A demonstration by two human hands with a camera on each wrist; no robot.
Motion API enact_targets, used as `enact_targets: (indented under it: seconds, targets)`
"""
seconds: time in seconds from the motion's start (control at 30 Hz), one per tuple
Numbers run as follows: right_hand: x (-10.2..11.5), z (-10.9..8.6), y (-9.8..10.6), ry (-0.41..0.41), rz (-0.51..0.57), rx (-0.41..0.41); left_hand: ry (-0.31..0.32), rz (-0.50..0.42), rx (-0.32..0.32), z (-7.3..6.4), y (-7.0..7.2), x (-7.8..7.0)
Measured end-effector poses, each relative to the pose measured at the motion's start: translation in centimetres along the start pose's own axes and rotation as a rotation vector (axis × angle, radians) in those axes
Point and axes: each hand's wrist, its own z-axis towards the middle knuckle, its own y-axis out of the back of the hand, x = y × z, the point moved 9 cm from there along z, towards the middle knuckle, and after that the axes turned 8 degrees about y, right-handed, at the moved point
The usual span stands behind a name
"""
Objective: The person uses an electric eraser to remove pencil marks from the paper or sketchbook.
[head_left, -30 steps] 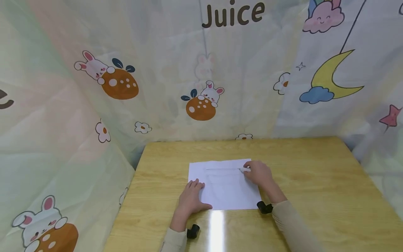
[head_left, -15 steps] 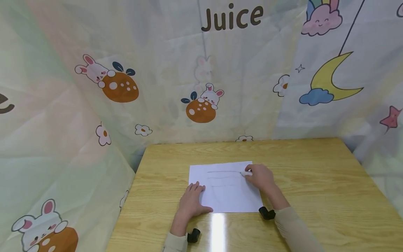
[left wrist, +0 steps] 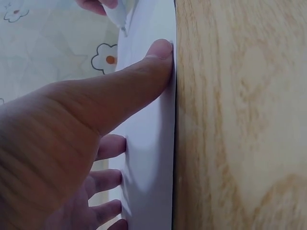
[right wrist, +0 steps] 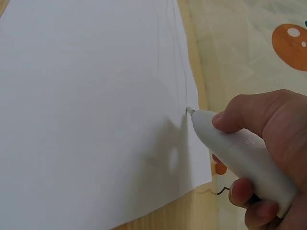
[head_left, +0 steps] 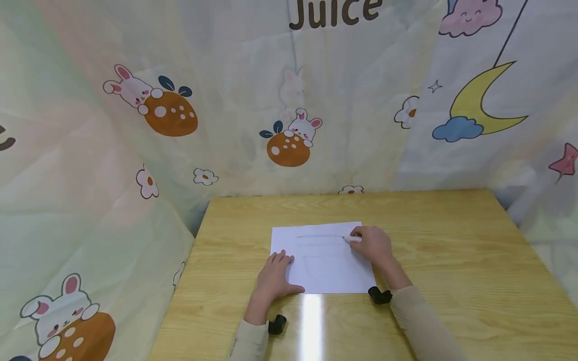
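Observation:
A sheet of white paper lies on the wooden table, with a few thin grey lines across its upper half. My right hand grips a thick white pen-shaped electric eraser, forefinger along its front and other fingers curled beneath. Its small tip meets the right end of the top line, near the sheet's far right corner. My left hand rests on the paper's left side, fingers spread. In the left wrist view the thumb reaches along the paper near its front edge.
The wooden table extends on both sides of the paper. A printed cloth backdrop hangs behind and to the left. Black wrist cameras sit by both sleeves, and a bright light streak crosses the table's front.
The head view tilts slightly down, then up. The electric eraser's tip shifts slightly left along the top line's right end. The left hand stays in place on the paper.

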Motion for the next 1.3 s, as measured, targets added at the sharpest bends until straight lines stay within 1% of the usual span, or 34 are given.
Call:
enact_targets:
  seconds: [0.1, 0.23, 0.3, 0.37, 0.5, 0.6, 0.7, 0.8, 0.9, 0.97, 1.07, 1.17, 1.3]
  targets:
    - [0.0, -0.3, 0.0, -0.006, 0.017, -0.029, -0.005, -0.001, 0.0, -0.2, -0.4, 0.1]
    - [0.0, -0.5, 0.1, -0.008, 0.034, -0.066, -0.015, -0.015, -0.011, -0.3, 0.0, 0.0]
    - [0.0, -0.4, 0.0, -0.01, 0.03, -0.065, -0.012, -0.023, -0.008, -0.3, 0.1, -0.1]
    - [0.0, 0.0, -0.1, -0.009, 0.015, -0.043, -0.008, -0.024, -0.004, -0.3, 0.3, -0.1]
    - [0.3, 0.7, -0.1, -0.008, -0.001, 0.04, -0.004, -0.022, -0.003, -0.3, 0.4, -0.1]
    - [0.6, 1.2, 0.3, -0.022, -0.009, 0.092, -0.01, -0.037, -0.016, -0.4, 0.6, -0.1]
    - [0.9, 1.5, 0.6, -0.027, -0.029, 0.138, -0.007, -0.046, -0.01, -0.4, 0.5, -0.1]
    - [1.4, 1.7, 1.0, -0.009, -0.049, 0.167, -0.011, -0.051, -0.01, -0.4, 0.4, 0.0]
    - [1.7, 1.6, 0.9, 0.004, -0.07, 0.188, -0.014, -0.061, -0.021, -0.7, 0.1, 0.1]
    - [1.8, 1.8, 1.0, 0.003, -0.083, 0.206, -0.016, -0.06, -0.025, -0.6, 0.2, 0.1]
    - [1.9, 2.3, 0.8, -0.015, -0.089, 0.252, -0.016, -0.055, -0.015, -0.6, 0.0, 0.2]
    - [2.2, 2.9, 0.6, -0.006, -0.107, 0.296, -0.018, -0.049, -0.013, -0.6, -0.1, 0.2]
    - [2.7, 3.9, 0.7, 0.02, -0.128, 0.311, -0.017, -0.055, -0.023, -0.5, 0.0, 0.3]
